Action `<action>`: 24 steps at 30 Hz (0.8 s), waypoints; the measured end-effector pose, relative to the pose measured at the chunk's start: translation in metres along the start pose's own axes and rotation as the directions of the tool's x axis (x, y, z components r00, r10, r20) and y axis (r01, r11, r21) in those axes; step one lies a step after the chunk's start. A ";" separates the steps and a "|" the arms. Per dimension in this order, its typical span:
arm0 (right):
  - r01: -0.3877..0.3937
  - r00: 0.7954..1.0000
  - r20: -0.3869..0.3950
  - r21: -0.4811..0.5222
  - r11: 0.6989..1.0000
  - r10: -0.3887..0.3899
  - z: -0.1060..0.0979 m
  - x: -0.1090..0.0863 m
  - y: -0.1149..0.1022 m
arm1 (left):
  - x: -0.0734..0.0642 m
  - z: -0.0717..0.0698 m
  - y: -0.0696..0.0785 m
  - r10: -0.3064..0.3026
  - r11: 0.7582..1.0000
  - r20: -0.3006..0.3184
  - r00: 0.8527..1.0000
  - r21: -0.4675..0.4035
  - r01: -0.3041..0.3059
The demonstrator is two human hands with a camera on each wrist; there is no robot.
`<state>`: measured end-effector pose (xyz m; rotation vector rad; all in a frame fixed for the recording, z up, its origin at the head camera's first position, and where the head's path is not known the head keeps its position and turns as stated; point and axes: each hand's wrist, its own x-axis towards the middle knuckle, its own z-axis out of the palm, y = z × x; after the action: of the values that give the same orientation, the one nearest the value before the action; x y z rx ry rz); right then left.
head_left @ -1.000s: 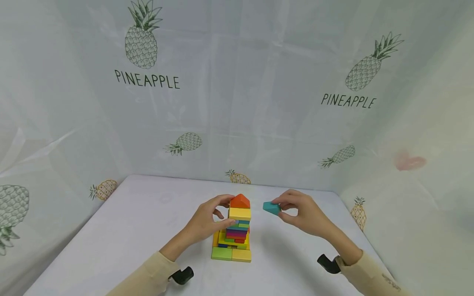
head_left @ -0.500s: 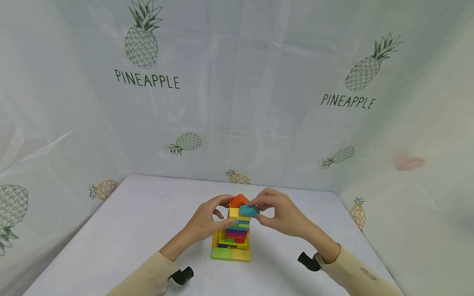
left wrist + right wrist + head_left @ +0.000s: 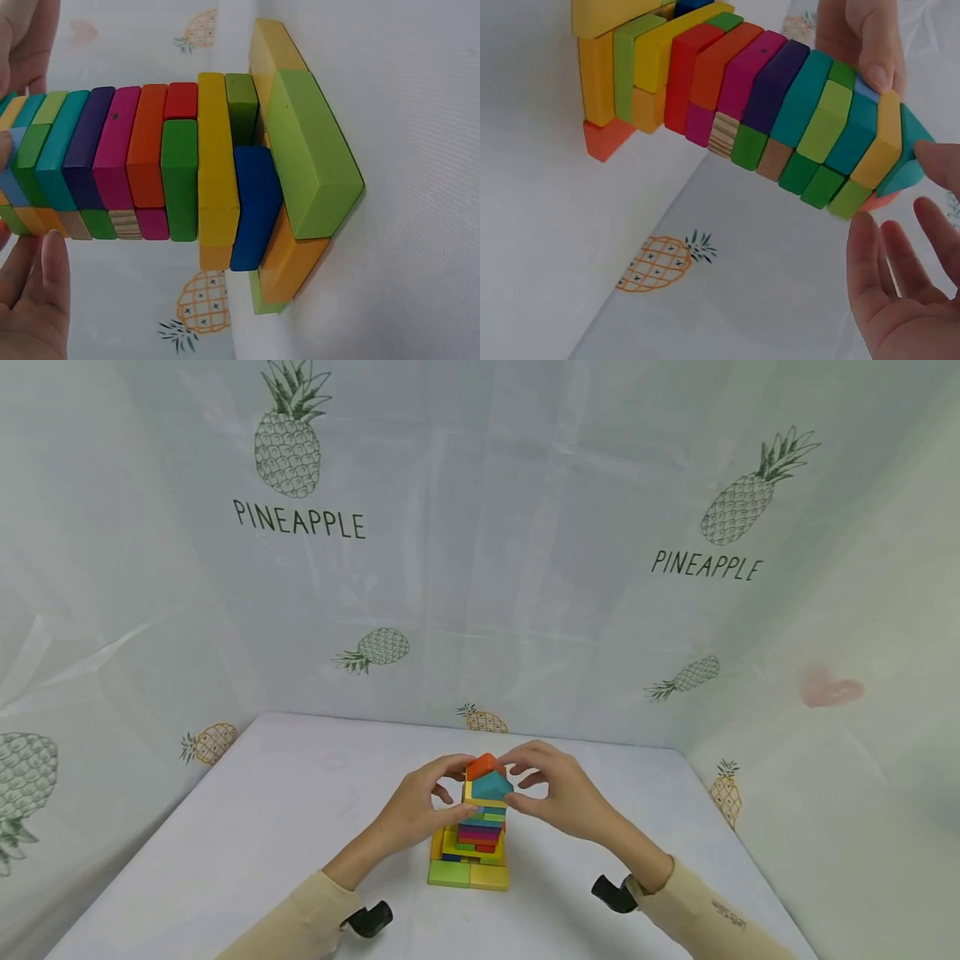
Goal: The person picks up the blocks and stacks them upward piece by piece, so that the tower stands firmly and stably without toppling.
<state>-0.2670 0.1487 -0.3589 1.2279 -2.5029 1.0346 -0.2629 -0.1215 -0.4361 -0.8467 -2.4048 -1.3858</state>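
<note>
A tower of coloured wooden blocks (image 3: 480,835) stands on the table, the left hand (image 3: 411,806) steadying its upper part from the left. The left thumb rests on the near face, and the other fingers reach behind. At the top, an orange triangular block (image 3: 481,767) sits behind a teal triangular block (image 3: 491,786), both on a yellow block (image 3: 486,803). From the right, the right hand (image 3: 557,789) touches the teal block's side with its thumb. Its index fingertip is by the orange block, and the other fingers are spread. In the right wrist view, the right thumb meets the teal block (image 3: 909,159).
The tower's wider base includes green and yellow flat blocks (image 3: 450,874). A white table (image 3: 337,827) spreads around it, with a pineapple-printed curtain (image 3: 525,568) behind and at the sides. Black wrist cameras (image 3: 371,919) hang under both sleeves.
The right hand has carried the teal triangular block leftward onto the tower's top, and its pinch has loosened, with the fingers spreading. The left hand has stayed in place.
</note>
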 end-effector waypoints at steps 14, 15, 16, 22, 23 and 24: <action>-0.059 0.998 0.037 0.079 0.995 0.056 0.008 0.000 0.011 | 0.003 -0.004 0.005 0.006 1.000 0.019 1.000 0.016 -0.006; -0.059 0.998 0.036 0.079 0.995 0.057 0.008 0.001 0.011 | 0.004 -0.005 0.006 0.007 1.000 0.018 1.000 0.014 -0.007; -0.059 0.998 0.034 0.079 0.995 0.057 0.008 0.001 0.011 | 0.004 -0.005 0.006 0.007 1.000 0.017 1.000 0.015 -0.007; -0.061 0.998 0.028 0.072 0.996 0.059 0.010 0.001 0.013 | 0.006 -0.006 0.006 0.005 1.000 0.021 1.000 0.018 -0.006; -0.061 0.998 0.028 0.072 0.996 0.059 0.010 0.001 0.013 | 0.006 -0.006 0.006 0.005 1.000 0.022 1.000 0.018 -0.006; -0.060 0.998 0.028 0.074 0.995 0.058 0.010 0.001 0.013 | 0.006 -0.006 0.006 0.006 1.000 0.022 1.000 0.019 -0.006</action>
<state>-0.2759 0.1470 -0.3727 1.2007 -2.5563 1.1430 -0.2646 -0.1217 -0.4257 -0.8686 -2.4259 -1.3560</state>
